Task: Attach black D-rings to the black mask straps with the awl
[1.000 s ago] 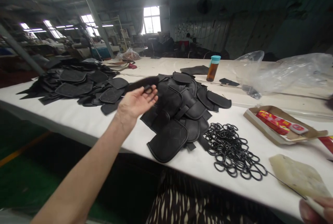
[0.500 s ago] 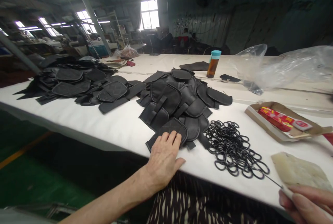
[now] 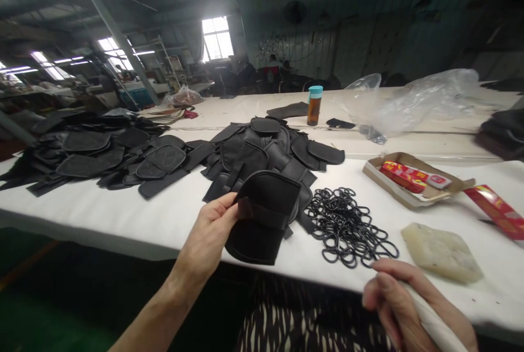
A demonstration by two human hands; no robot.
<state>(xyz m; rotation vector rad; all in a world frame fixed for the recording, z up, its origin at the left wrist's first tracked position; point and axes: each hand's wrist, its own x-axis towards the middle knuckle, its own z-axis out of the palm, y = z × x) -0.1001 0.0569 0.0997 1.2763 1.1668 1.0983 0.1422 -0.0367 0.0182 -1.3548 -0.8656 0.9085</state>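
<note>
My left hand (image 3: 213, 226) pinches a black leather piece (image 3: 268, 194) by its left side, lifted at the table's front edge. It has rounded flaps and a band across its middle. Behind it rises a heap of similar black leather pieces (image 3: 245, 153). My right hand (image 3: 409, 297) is closed around an awl with a pale handle (image 3: 434, 322); its tip is out of sight now. Just beyond those fingers lies a pile of black D-shaped rings (image 3: 344, 226), and whether the fingertips touch a ring I cannot tell.
To the right are a yellowish wax-like block (image 3: 442, 252), a cardboard tray (image 3: 388, 191) with red packets, and another red box (image 3: 499, 210). A bottle (image 3: 315, 106) and clear plastic bags (image 3: 429, 103) stand farther back. More black pieces (image 3: 94, 150) are heaped left.
My left hand has picked up a black leather piece from the front of the heap and raised it. The right hand has moved left, close to the rings. The view has shifted right.
</note>
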